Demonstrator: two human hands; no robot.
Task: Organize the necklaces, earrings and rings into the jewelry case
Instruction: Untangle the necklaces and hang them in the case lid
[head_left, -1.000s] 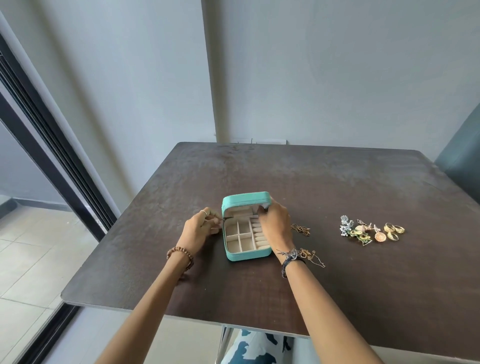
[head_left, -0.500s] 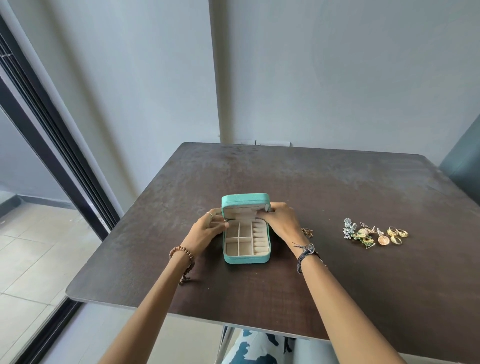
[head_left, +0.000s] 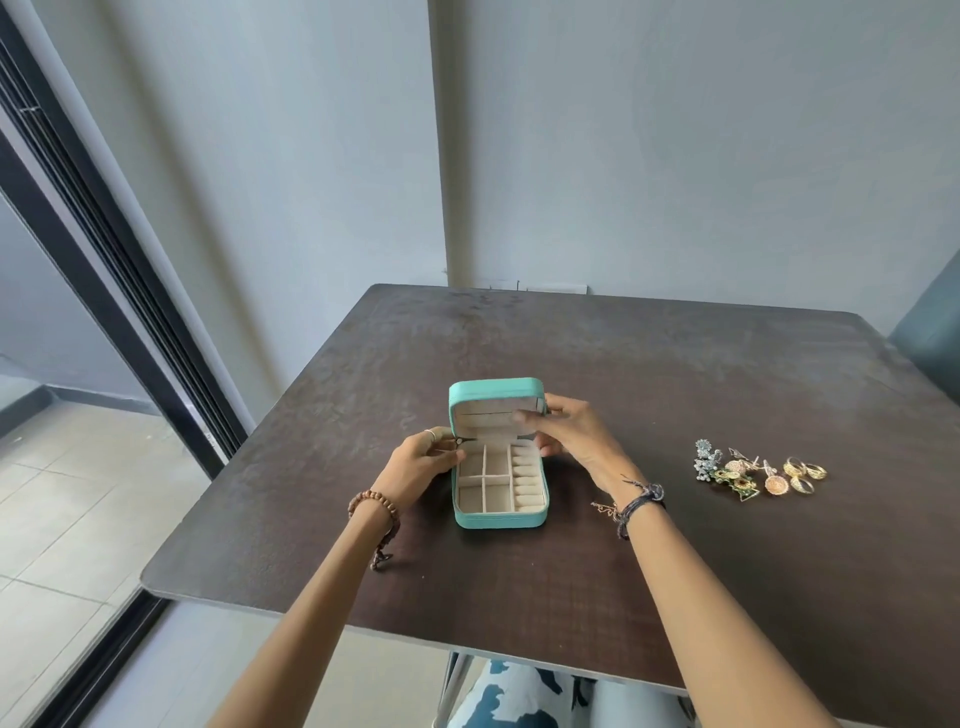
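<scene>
A small turquoise jewelry case (head_left: 500, 517) stands open on the dark table (head_left: 675, 374), its lid (head_left: 496, 391) upright and its beige compartments holding nothing. My left hand (head_left: 422, 464) grips the case's left side near the hinge, fingers by the zipper pull. My right hand (head_left: 569, 434) holds the lid's right edge, fingers curled over it. A cluster of earrings and gold rings (head_left: 756, 472) lies to the right of the case. A thin necklace chain (head_left: 603, 508) peeks out beside my right wrist, mostly hidden.
The table's left edge borders a dark-framed glass door (head_left: 104, 270) and tiled floor. A wall stands behind the table. A dark chair back (head_left: 932, 343) shows at the right edge. Bare tabletop lies around the case.
The lid has been raised further to upright. My right hand moved up from the case's side onto the lid's right edge. My left hand stays at the left side.
</scene>
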